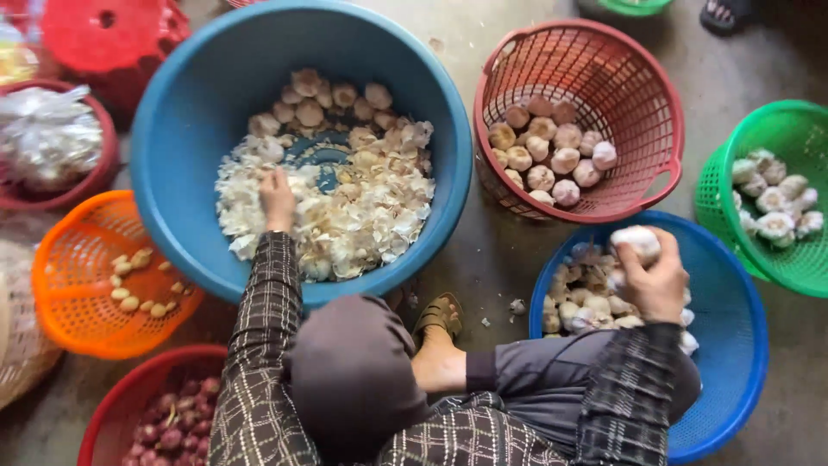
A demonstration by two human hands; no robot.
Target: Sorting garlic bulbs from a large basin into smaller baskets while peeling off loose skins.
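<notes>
Left hand (277, 197) reaches into blue tub (172, 129), fingers down in garlic skins (345, 216); whether they grip anything, cannot tell. Right hand (649, 278) fingers closed around garlic bulb (636, 241), held over blue basket (733, 345) right of tub. Red basket (638, 78) of bulbs just right of tub; orange basket (60, 259) left of it.

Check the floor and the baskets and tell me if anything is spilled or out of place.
A few stray bits of pale garlic skin lie on the bare concrete floor, between the big blue plastic tub and the blue plastic basket. All the baskets stand upright; nothing else looks spilled.
</notes>
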